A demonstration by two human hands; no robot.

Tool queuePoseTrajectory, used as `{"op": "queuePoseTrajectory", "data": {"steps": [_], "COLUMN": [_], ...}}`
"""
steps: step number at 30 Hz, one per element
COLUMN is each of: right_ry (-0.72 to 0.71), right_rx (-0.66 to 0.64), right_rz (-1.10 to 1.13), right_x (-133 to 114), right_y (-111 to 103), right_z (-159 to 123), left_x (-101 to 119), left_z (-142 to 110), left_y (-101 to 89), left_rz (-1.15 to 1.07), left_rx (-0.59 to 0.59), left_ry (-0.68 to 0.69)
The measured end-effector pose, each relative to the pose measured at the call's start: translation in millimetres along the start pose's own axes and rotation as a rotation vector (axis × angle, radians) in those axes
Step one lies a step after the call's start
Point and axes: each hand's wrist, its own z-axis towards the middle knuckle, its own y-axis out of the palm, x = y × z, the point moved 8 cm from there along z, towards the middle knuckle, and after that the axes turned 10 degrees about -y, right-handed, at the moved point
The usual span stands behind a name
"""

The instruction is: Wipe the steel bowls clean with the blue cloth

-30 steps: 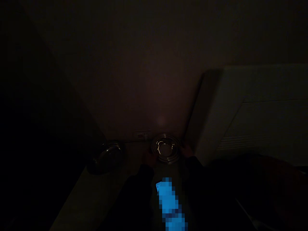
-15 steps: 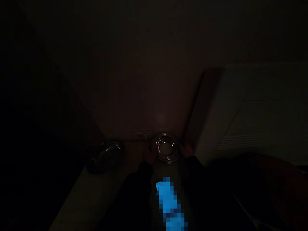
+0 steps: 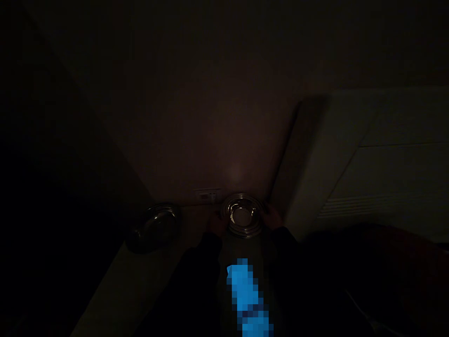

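In the dim head view a stack of shiny metal bowls (image 3: 242,216) stands on the table at the foot of the wall, nested rim in rim. My left hand (image 3: 218,223) is closed against its left side. My right hand (image 3: 271,218) grips the opposite side near the rim. The darkness hides most of my fingers. Between my forearms a lit phone (image 3: 247,295) lies on the table, its screen blurred into blue blocks.
Another shiny metal bowl or bowls (image 3: 157,224) stand on the left part of the pale table (image 3: 115,290). A wall socket (image 3: 207,194) sits low behind. To the right rises a pale panel (image 3: 393,178) with ridged lines. Deep shadow covers the left.
Both hands stay at the sides of the bowl stack, which has barely moved. The camera view has shifted very slightly.
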Motion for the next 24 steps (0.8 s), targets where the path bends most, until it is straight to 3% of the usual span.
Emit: {"op": "queuePoseTrajectory", "data": {"steps": [11, 24], "right_ry": [0.058, 0.018], "right_rx": [0.006, 0.012], "right_rz": [0.024, 0.053], "right_x": [1.1, -1.1], "right_y": [4.5, 14.4], "right_z": [-5.6, -3.0], "left_x": [-3.5, -0.1], "left_z": [7.4, 4.8], "left_y": [6.7, 10.2], "left_rz": [-0.041, -0.091], "left_rx": [-0.034, -0.075], "left_ry": [0.018, 0.081]}}
